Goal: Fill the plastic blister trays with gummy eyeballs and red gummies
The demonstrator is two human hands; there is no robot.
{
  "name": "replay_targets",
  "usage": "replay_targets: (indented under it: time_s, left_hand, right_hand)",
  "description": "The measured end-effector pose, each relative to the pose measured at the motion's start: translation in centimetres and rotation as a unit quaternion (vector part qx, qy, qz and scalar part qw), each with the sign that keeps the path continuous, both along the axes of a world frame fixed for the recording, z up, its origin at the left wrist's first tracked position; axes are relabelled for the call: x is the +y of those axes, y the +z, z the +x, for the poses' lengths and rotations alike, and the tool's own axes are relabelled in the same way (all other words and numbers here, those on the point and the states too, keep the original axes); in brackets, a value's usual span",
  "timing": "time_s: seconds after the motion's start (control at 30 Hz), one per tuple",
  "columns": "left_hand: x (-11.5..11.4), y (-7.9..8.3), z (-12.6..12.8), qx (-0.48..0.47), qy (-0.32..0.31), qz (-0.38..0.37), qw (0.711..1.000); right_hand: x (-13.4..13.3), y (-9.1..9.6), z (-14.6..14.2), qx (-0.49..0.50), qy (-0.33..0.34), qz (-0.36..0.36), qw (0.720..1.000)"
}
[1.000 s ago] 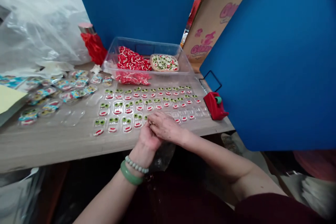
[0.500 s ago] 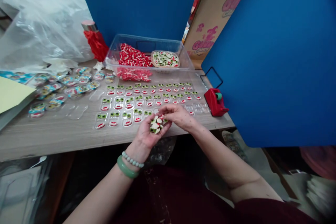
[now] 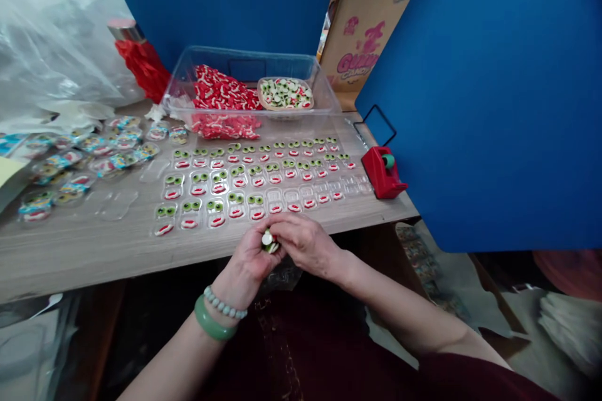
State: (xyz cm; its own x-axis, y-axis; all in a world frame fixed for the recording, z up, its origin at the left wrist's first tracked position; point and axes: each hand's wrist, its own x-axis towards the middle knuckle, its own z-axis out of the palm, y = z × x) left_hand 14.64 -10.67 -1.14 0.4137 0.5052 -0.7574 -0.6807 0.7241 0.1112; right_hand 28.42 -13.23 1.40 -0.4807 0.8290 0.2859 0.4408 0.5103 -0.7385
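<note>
My left hand [image 3: 249, 257], with a bead bracelet and a green bangle at the wrist, is cupped around a small pile of gummy eyes [image 3: 269, 242], white and green. Over that palm bends my right hand [image 3: 308, 244]; its fingers are closed together against the pile, and what they pinch is hidden. Beyond both hands lie rows of clear plastic blister trays [image 3: 217, 205]. Most hold a pair of green gummy eyes [image 3: 192, 206] above red-and-white gummy lips [image 3: 189, 224]. In the nearest row, several trays right of the middle show gummy lips [image 3: 294, 207] only.
A clear bin [image 3: 291, 114] at the back holds red-and-white gummies [image 3: 221, 91] and a bowl of gummy eyes [image 3: 285, 94]. A red tape dispenser [image 3: 382, 175] stands at right. Wrapped candy packs [image 3: 110, 163] lie at left. A blue panel [image 3: 480, 94] and a carton [image 3: 371, 19] rise behind.
Both hands have drawn slightly down and left in view, off the nearest tray row. My left palm has closed more around the gummy eyes, and my right hand covers more of them.
</note>
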Motion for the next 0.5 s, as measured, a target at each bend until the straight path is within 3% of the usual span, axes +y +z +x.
replay_targets:
  time_s: [0.13, 0.33, 0.4, 0.5]
  left_hand:
    - [-0.8, 0.0, -0.4, 0.017, -0.02, -0.031, 0.999]
    - [-1.1, 0.9, -0.5, 0.02, -0.035, 0.001, 0.999]
    - [-1.1, 0.9, -0.4, 0.017, -0.045, 0.015, 0.999]
    - [-1.4, 0.9, -0.2, 0.025, -0.055, 0.032, 0.998]
  right_hand:
    - [-1.1, -0.7, -0.1, 0.049, -0.01, -0.006, 0.999]
    - [0.1, -0.6, 0.7, 0.161, -0.153, -0.11, 0.969]
    - [0.6, -0.3, 0.9, 0.123, -0.173, -0.126, 0.969]
    - [1.3, 0.1, 1.1, -0.004, -0.141, -0.127, 0.982]
